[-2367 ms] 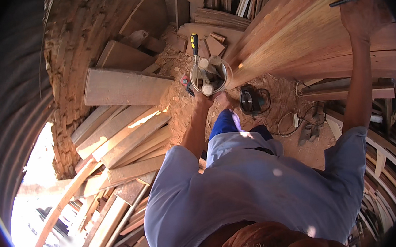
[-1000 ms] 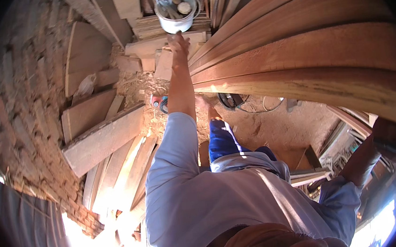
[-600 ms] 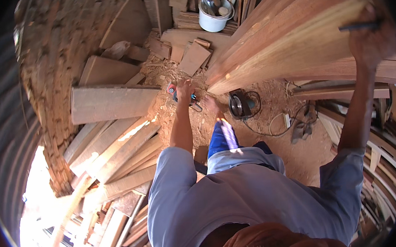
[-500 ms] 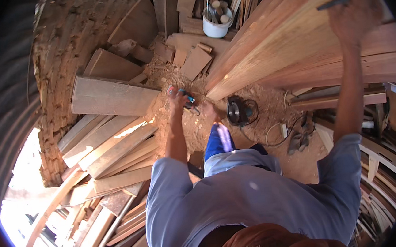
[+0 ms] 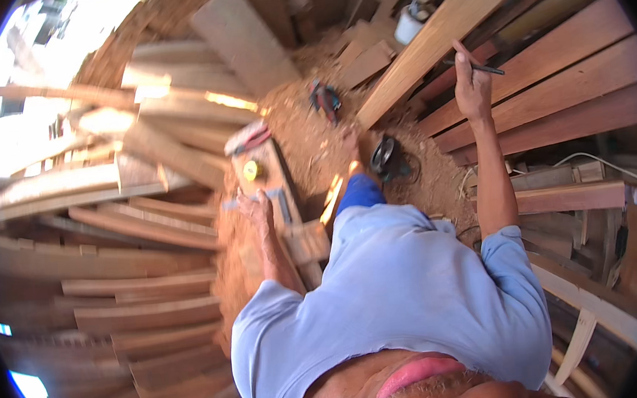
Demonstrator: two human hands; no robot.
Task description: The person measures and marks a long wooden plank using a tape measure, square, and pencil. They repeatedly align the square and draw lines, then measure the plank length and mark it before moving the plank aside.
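My right hand [image 5: 472, 88] is raised against the long sloping plank [image 5: 462, 16] and pinches a thin dark pencil [image 5: 483, 68] that points right over the stacked boards [image 5: 573, 78]. My left hand [image 5: 257, 208] reaches down to a narrow wooden bench [image 5: 280, 178], fingers curled beside a grey metal square [image 5: 276, 196]. Whether it grips the square is unclear. A yellow tape measure [image 5: 253, 170] lies just beyond that hand.
Red-handled tools [image 5: 249, 137] lie on the bench's far end. A black power saw [image 5: 386, 155] and a small red and blue tool [image 5: 322, 96] sit on the sawdust floor. A white bucket [image 5: 407, 24] stands at the back. Curved planks [image 5: 136, 283] are piled left.
My left hand has come away from the small tool on the sawdust and dropped to the bench by the square. My right hand stays up on the planks with the pencil.
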